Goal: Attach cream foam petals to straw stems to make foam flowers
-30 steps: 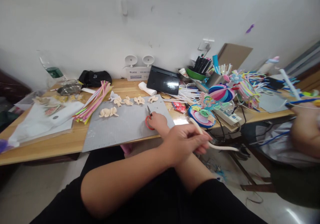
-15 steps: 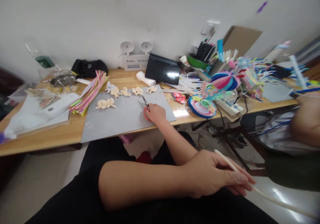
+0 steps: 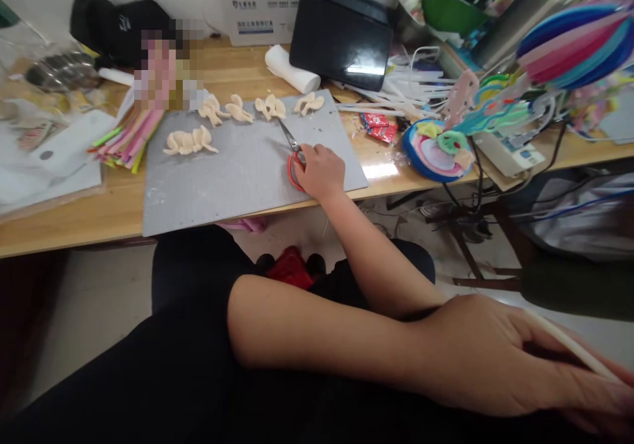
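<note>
My left hand (image 3: 505, 358) reaches across to the lower right, its fingers closed on a cream pipe cleaner (image 3: 569, 341). The far end of that stem runs behind the fingers and out of the picture. On the grey mat (image 3: 232, 186), my right hand (image 3: 321, 170) grips red-handled scissors (image 3: 296, 166), the blades pointing away toward the back. Behind their tips lies a cream twisted piece (image 3: 270, 107), in a row with several similar ones. A longer cream cluster (image 3: 191, 141) rests at the mat's left.
A bundle of coloured pipe cleaners (image 3: 133, 133) lies left of the mat. Behind stand a white roll (image 3: 292, 69) and a black glossy object (image 3: 341, 31). Red packets (image 3: 379, 127), a round colourful piece (image 3: 438, 150) and a power strip (image 3: 515, 153) are at the right.
The view has tilted down and come closer to the mat. My left hand has moved further right with the pipe cleaner. The right hand stays on the scissors.
</note>
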Motion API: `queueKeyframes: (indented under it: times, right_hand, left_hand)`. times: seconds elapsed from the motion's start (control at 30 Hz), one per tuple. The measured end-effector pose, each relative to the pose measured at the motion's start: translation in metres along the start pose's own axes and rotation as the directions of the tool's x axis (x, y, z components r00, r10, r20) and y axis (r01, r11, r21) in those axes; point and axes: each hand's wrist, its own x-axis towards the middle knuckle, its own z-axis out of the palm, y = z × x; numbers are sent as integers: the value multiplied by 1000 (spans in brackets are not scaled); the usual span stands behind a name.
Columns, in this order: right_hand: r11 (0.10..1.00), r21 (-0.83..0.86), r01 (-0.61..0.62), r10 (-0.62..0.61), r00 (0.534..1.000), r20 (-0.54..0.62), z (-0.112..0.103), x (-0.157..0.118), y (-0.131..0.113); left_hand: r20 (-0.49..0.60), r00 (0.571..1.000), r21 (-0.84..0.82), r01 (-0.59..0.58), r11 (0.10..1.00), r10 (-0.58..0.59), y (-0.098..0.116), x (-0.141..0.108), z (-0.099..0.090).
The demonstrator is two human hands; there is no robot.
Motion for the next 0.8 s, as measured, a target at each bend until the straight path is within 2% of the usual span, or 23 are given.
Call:
queueKeyframes:
  times: [0.07,0.13,0.4,0.63,0.8]
  right_hand:
    - [1000,-1,-14,14,1000,7,-3,0,-1]
    - [1000,-7,-18,18,1000,13,-7,0,-3]
    - [999,-44,-29,31,999,41,-15,0,-7]
    - [999,-35,-30,30,1000,-2,-15,-2,-8]
    - [999,-30,-34,35,999,22,-17,-3,-9]
  left_hand:
    - [137,991,57,2,998,-9,-2,4,0]
    - [198,980,89,-24,996,6,-3,7,1]
    - [137,990,200,-71,977,44,-7,16,0]
    - [104,993,214,-85,973,64,-15,14,1]
    - [109,993,216,-76,973,54,-16,13,1]
